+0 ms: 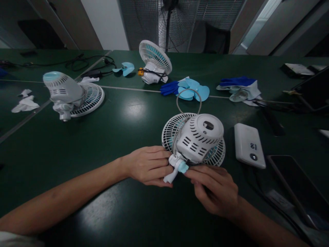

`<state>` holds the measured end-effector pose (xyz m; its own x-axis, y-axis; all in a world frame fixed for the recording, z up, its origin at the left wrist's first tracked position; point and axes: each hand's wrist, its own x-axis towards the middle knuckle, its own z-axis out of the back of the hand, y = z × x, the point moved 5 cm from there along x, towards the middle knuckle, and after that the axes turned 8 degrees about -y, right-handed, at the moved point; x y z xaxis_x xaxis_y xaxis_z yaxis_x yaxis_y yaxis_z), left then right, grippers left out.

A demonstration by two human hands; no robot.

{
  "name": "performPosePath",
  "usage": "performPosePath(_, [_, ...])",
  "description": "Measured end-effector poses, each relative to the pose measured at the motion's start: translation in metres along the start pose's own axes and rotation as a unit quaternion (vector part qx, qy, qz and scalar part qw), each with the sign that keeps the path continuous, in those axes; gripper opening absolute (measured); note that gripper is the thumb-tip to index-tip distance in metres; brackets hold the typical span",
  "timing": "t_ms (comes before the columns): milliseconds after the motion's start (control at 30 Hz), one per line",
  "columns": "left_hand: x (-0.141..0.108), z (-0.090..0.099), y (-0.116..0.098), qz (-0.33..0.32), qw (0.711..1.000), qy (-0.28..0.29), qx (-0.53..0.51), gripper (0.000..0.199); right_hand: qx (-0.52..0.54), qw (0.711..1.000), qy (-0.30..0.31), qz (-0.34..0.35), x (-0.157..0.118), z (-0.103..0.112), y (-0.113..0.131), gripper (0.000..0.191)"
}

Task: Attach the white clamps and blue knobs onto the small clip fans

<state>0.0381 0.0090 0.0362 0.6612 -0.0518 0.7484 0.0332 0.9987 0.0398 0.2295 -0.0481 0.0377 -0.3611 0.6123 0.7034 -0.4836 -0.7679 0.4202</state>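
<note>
A small white clip fan (197, 137) lies face down on the dark green table, its grille against the tabletop and its vented motor housing upward. My left hand (151, 164) is closed against the white clip (171, 176) at the fan's near side, with its fingertips partly hidden behind it. Beside the clip sits a light-blue knob (183, 167). My right hand (216, 188) has curled fingers, and its index fingertip presses at the knob from the right. A thin wire loop (189, 91) sticks up behind the fan.
Two more fans stand at the left (65, 92) and at the back (155, 63). Light-blue fan blades (192, 90) and blue-and-white gloves (239, 89) lie behind. A white power bank (249, 145) and a phone (298, 185) with cables are at right.
</note>
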Motion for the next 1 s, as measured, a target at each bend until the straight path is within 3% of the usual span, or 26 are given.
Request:
performPosePath(167, [0.0006, 0.0003, 0.0007, 0.012, 1.000, 0.000, 0.002, 0.034, -0.014, 1.000, 0.000, 0.011, -0.0024, 0.0013, -0.0012, 0.037])
performPosePath(400, [-0.0006, -0.0006, -0.0008, 0.004, 1.000, 0.007, -0.004, 0.034, -0.042, 0.997, -0.028, -0.062, -0.0046, 0.0010, -0.0061, 0.033])
performPosePath(533, [-0.0003, -0.0002, -0.0006, 0.001, 1.000, 0.001, -0.002, 0.034, -0.020, 0.999, -0.025, -0.031, -0.0029, 0.0012, -0.0037, 0.031])
performPosePath(667, [-0.0003, -0.0003, -0.0002, 0.004, 1.000, 0.002, 0.006, 0.033, -0.002, 1.000, 0.009, 0.020, -0.0024, 0.0006, 0.0000, 0.042])
performPosePath(867, [0.0014, 0.0006, -0.0009, 0.004, 1.000, 0.003, 0.003, 0.033, -0.037, 0.997, -0.035, -0.050, -0.0026, 0.0019, -0.0051, 0.034])
performPosePath(1000, [0.0006, 0.0006, -0.0010, -0.001, 1.000, 0.001, -0.003, 0.036, -0.020, 0.999, -0.017, -0.033, -0.0043, -0.0001, -0.0044, 0.033])
